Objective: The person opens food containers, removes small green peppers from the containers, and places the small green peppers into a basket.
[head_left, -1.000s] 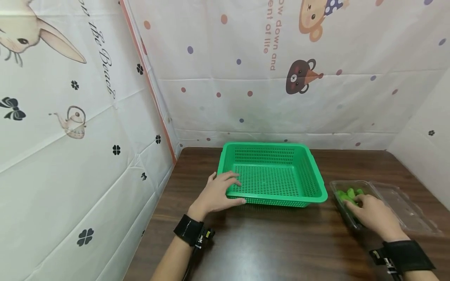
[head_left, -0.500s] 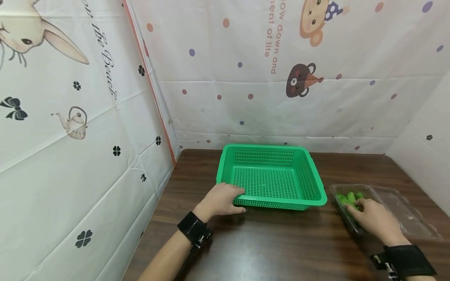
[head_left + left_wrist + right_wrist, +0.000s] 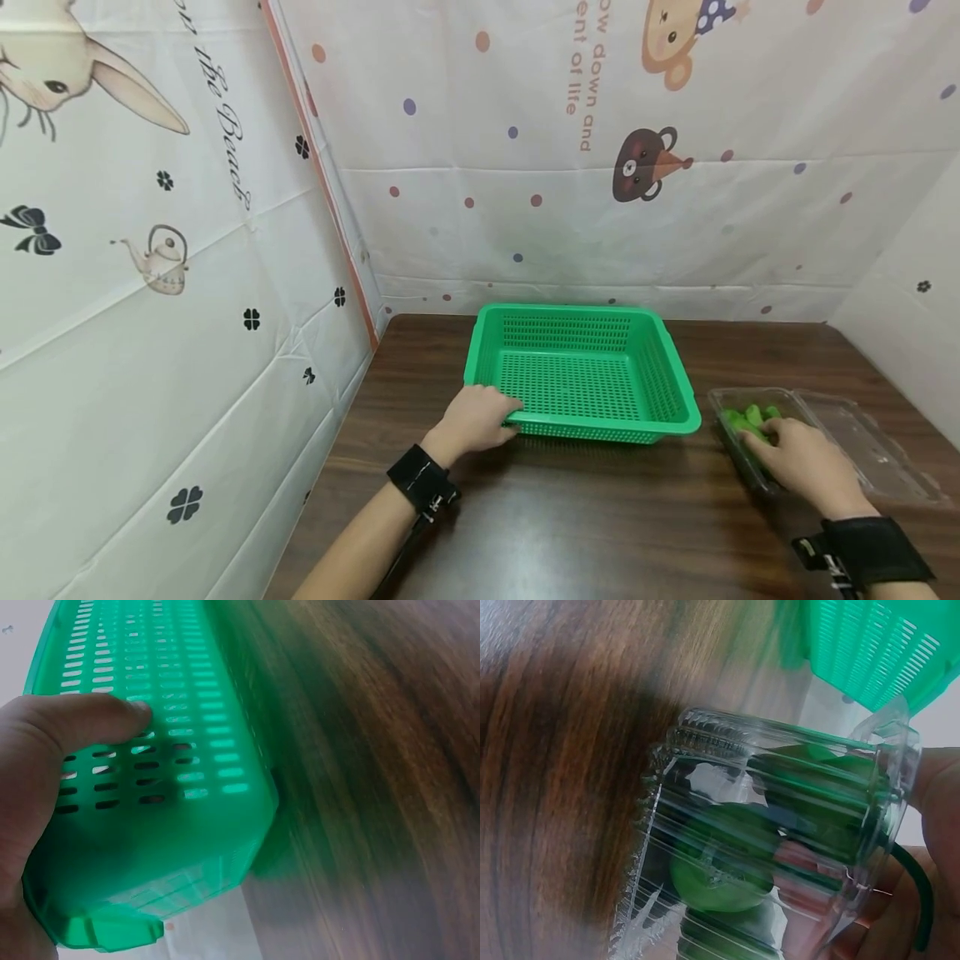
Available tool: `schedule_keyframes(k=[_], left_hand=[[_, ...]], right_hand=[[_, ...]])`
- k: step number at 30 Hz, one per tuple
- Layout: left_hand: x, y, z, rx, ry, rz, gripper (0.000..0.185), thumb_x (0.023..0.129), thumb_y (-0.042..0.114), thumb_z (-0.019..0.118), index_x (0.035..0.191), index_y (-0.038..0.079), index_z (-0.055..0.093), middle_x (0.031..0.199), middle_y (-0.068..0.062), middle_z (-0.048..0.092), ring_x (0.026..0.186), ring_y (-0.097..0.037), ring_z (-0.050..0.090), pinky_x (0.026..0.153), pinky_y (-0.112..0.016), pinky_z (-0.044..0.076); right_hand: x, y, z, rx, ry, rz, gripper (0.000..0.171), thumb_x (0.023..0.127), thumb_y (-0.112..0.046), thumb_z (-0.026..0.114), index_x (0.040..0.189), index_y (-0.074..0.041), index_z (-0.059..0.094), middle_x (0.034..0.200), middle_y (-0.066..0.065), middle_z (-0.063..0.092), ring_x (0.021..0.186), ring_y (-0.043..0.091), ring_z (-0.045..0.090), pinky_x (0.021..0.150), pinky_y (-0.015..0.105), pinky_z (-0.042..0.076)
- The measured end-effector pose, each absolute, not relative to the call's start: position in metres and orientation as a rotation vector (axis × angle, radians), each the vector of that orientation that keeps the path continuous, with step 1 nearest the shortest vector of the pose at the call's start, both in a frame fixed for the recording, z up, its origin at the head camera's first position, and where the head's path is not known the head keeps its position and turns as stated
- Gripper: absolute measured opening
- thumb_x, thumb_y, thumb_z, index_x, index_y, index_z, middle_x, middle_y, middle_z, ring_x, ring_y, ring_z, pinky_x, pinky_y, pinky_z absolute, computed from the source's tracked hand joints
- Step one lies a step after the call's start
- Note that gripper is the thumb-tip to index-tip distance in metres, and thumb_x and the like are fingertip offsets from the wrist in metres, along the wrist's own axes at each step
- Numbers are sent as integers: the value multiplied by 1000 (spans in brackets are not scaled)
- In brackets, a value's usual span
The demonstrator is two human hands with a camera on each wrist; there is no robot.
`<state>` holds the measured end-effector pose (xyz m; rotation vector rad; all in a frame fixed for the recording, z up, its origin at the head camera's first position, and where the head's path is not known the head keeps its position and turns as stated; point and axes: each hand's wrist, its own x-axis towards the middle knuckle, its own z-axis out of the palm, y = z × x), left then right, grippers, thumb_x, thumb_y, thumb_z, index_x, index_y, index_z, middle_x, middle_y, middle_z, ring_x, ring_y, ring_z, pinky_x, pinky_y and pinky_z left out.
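Note:
A green plastic basket (image 3: 570, 429) with slotted walls stands at the back middle of the table. My left hand (image 3: 474, 418) grips its near left rim, the thumb (image 3: 112, 720) pressed on the outer slotted wall in the left wrist view and the other fingers over the rim. At the right, my right hand (image 3: 806, 467) reaches down into a clear plastic box (image 3: 738, 457) of green vegetables (image 3: 752, 414). Through the box wall, the right wrist view shows a round green vegetable (image 3: 724, 859) and a curved green stem (image 3: 916, 896) beside the curled fingers, which pinch among the pieces.
The box's clear hinged lid (image 3: 862, 446) lies folded back on the table at its right. Dark wood tabletop (image 3: 570, 517) spans the front. Printed white sheets (image 3: 450, 225) hang behind and at both sides. Each wrist wears a black strap (image 3: 418, 483) with a camera and cable.
My left hand has come down onto the basket's near left rim, and its spread fingers have closed round it. The right hand stays in the box, barely moving.

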<state>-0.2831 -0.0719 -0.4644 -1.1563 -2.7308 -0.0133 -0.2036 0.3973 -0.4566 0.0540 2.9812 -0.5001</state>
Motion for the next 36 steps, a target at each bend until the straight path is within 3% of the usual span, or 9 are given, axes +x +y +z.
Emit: schedule_keyframes(k=[10,16,21,25,30,36], left_hand=[[-283,-69,-469,-1120,-2753,-3,20,92,40,72,109,30,76,74,13,68,57,-1,49,49,-21,36],[-282,-68,-465,-1111,-2757,-5,17,92,39,73,105,29,76,61,15,54,55,-3,41,48,-21,32],[-282,-70,-464,-1114,-2757,-13,15,92,39,73,103,29,76,66,15,59,56,-2,45,49,-21,34],[-282,-70,-466,-1115,-2746,0,15,92,39,73,103,29,76,71,14,65,58,-1,48,50,-21,36],[-282,-71,-466,-1121,-2739,-10,13,92,39,73,101,29,76,68,14,62,57,-1,47,50,-21,36],[-282,-70,-466,-1125,-2735,-28,13,92,38,73,100,28,76,66,15,59,56,-2,47,49,-21,34]], right_hand=[[-206,399,-459,31,2992,-481,78,102,-54,51,122,21,59,100,32,68,78,37,67,64,50,52],[-206,397,-457,49,2978,-481,78,104,-53,49,123,22,57,90,23,69,71,25,63,61,44,48],[-206,396,-458,50,2969,-483,79,104,-53,48,125,22,56,85,14,68,67,20,60,61,40,45],[-206,397,-461,37,2980,-481,77,103,-52,50,123,22,57,85,16,69,68,21,62,60,41,47],[-206,399,-462,26,3004,-489,76,103,-52,51,123,22,58,84,14,69,67,20,62,59,40,47],[-205,399,-462,26,3056,-488,77,102,-53,53,121,21,60,94,29,69,72,30,65,59,45,50]])
